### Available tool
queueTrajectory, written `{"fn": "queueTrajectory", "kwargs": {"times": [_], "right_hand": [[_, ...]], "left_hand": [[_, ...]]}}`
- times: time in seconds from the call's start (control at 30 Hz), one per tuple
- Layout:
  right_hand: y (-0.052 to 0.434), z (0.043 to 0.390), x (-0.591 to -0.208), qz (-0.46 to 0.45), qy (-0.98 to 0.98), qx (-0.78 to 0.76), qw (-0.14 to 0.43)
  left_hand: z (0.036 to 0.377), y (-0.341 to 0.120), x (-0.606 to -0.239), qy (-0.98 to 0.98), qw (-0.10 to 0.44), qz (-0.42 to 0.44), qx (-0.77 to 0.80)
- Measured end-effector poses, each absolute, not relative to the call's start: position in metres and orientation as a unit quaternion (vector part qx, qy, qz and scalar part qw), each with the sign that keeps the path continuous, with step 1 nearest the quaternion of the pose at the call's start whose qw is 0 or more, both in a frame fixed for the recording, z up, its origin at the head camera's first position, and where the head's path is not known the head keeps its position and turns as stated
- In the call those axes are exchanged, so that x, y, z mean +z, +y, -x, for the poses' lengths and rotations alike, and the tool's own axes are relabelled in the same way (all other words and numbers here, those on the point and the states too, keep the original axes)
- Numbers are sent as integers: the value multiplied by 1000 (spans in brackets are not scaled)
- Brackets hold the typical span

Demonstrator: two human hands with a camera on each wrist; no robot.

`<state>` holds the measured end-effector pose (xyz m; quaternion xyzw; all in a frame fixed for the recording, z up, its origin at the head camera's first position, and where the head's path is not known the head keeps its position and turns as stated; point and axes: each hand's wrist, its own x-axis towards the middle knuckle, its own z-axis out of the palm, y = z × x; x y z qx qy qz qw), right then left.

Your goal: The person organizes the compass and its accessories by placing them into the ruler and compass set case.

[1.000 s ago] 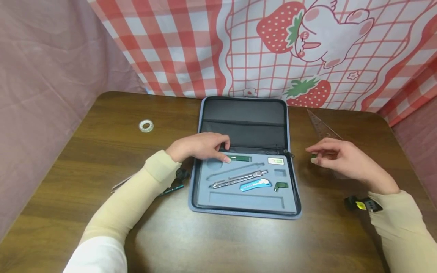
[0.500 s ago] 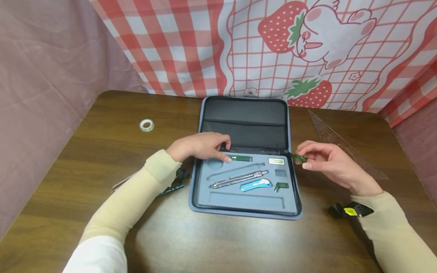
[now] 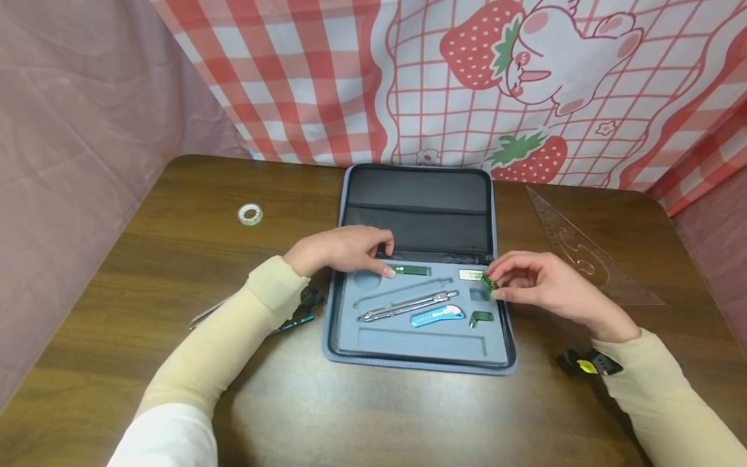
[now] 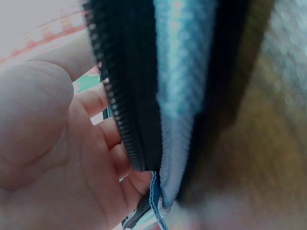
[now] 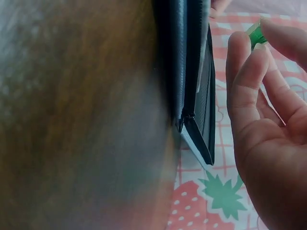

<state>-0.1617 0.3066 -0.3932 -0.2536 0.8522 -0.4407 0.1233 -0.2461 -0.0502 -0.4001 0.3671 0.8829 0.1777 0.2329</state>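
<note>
A zip case lies unfolded on the table, its grey foam tray facing up. My left hand rests at its upper left with relaxed fingers, the thumb by a dark green lead box. Above the tray's upper right corner my right hand pinches a small green piece between thumb and fingertips; its exact kind is unclear. Near it are a white eraser and a bare square slot. The tray also holds a compass, a blue utility knife and a green angled piece.
A clear set square lies right of the case. To the left is a small tape roll. Under the left forearm, a teal-and-black pencil and a thin flat item are partly hidden. A patterned cloth hangs behind the table.
My right hand has moved left from beside the set square to over the tray's upper right, carrying the small green piece. The left hand has stayed where it was.
</note>
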Motion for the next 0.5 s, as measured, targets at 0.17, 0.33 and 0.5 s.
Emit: {"fn": "queueTrajectory", "kwargs": {"times": [0.17, 0.33, 0.5], "right_hand": [[299, 159, -395, 272, 894, -349, 69], [291, 155, -396, 309, 913, -266, 19], [279, 151, -395, 309, 927, -212, -4]], "left_hand": [[246, -50, -401, 883, 231, -368, 179], [246, -51, -401, 882, 232, -367, 182], [247, -51, -402, 882, 232, -367, 184]]}}
